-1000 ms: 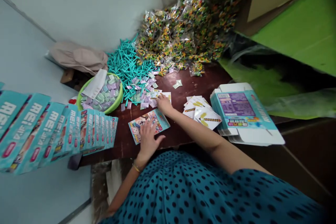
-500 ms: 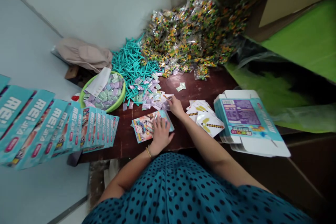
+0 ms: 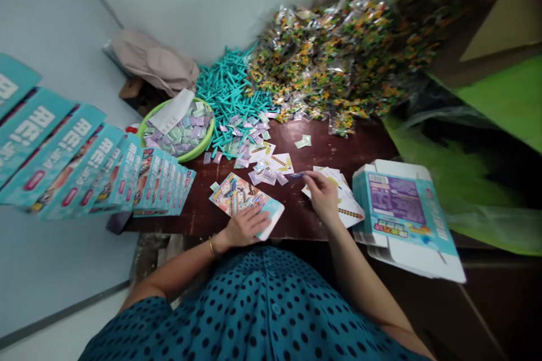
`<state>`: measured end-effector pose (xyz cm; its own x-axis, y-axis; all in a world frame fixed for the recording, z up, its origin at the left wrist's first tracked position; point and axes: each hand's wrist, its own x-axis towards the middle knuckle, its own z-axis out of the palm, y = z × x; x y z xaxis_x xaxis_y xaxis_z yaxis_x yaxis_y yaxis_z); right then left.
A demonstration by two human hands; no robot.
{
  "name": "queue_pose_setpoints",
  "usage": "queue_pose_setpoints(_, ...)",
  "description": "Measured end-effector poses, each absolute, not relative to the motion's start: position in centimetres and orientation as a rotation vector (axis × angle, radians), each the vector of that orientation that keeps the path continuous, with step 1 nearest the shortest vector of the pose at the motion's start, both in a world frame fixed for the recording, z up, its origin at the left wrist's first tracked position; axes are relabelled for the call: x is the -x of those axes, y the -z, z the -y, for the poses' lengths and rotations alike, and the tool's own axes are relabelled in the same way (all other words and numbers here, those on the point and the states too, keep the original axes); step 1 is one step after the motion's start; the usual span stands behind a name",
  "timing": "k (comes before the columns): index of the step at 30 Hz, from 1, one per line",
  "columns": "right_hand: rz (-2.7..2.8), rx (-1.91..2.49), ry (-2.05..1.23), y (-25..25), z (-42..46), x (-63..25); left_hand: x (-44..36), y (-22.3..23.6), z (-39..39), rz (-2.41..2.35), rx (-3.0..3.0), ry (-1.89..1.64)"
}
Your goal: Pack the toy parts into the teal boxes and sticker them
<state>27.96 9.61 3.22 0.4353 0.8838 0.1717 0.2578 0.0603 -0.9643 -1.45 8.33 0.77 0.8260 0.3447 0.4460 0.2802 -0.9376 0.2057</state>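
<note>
My left hand (image 3: 247, 224) lies over the near edge of a flat, colourful printed box (image 3: 241, 194). Its fingers are on the box's upper face and the thumb is hidden. My right hand (image 3: 324, 197) is closed in a pinch on a small purple packet (image 3: 296, 175), held over the table between two groups of cards. White cards with a dark-and-yellow strip (image 3: 282, 163) lie on the left of it, with small purple sachets (image 3: 265, 174) on top. More white cards (image 3: 349, 206) lie partly behind my right hand.
Flattened teal boxes (image 3: 398, 203) are stacked at the right. Teal boxes (image 3: 97, 163) stand in a row at the left. Behind are a green basin (image 3: 210, 138) of sachets, teal sticks (image 3: 231, 82) and clear bags of coloured pieces (image 3: 322, 67). The brown table (image 3: 326, 152) has a near edge.
My right hand has moved right from the sachets and cards, now with a purple packet. My left hand has shifted to the box's near edge, and the box has turned. The view has shifted too.
</note>
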Motion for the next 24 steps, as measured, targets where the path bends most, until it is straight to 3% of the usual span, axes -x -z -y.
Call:
queue_pose_setpoints(5, 1.192, 1.266, -0.43, -8.3, -8.5, -25.9, 2.6, -8.6, -11.2, -1.402, -2.021, -1.33)
queue_pose_setpoints(11, 1.878, 0.76, -0.364, -9.3, -12.6, -18.4, 2.4, -9.9, -11.0, -1.411, -1.878, -1.381)
queue_pose_setpoints(17, 2.079, 1.857, -0.539, -4.2, -23.3, -24.9, 4.7, -9.0, -10.5, -1.63, -1.667, -1.416)
queue_pose_setpoints(24, 2.196, 2.146, -0.637, -1.5, -26.6, -27.9, 5.4, -9.0, -10.8, -1.619, -1.627, -1.441)
